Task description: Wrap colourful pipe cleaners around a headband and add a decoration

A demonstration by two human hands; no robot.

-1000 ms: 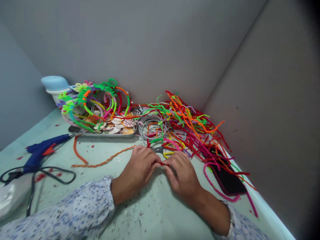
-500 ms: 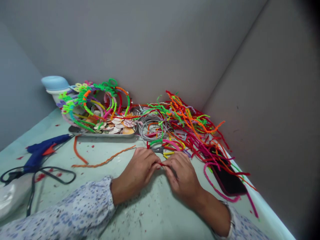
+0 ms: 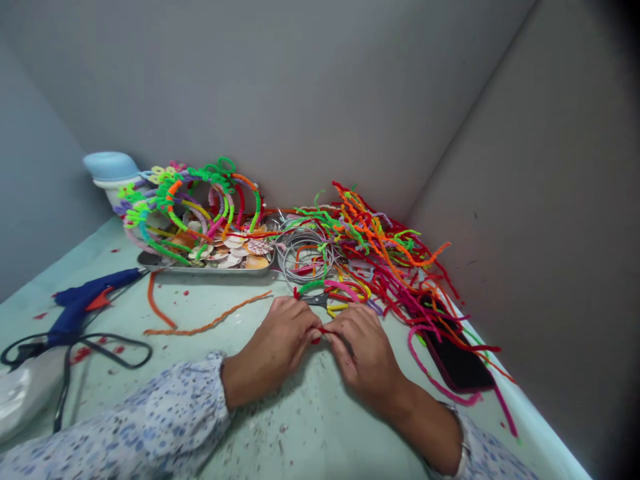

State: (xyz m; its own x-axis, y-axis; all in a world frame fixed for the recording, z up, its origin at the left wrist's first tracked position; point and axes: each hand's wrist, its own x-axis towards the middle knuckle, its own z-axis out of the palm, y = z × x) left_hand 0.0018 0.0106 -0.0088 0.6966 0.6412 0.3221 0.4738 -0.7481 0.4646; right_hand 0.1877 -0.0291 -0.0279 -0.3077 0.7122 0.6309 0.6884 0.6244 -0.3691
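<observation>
My left hand (image 3: 286, 337) and my right hand (image 3: 361, 343) meet at the middle of the table, both closed in a pinch. Between their fingertips runs a short red pipe cleaner (image 3: 325, 330); most of it is covered by the fingers. A bit of red also shows beneath my left fingertips. Just beyond the hands lie scissors (image 3: 316, 300) with dark blades, partly under a curved green and pink pipe cleaner (image 3: 345, 288). Left of my left hand, an orange pipe cleaner (image 3: 210, 325) stretches across the table.
A metal tray (image 3: 215, 270) holds shells and pipe-cleaner rings (image 3: 175, 200). Behind it stands a blue-lidded container (image 3: 111, 168). A wire coil (image 3: 303, 257) adjoins a heap of pipe cleaners (image 3: 380, 240). A phone (image 3: 457, 353) lies right, a blue glue gun (image 3: 85, 300) with its cord left.
Both hands stay in nearly the same place. The red bit beneath my left fingertips has shifted slightly and shows a little more.
</observation>
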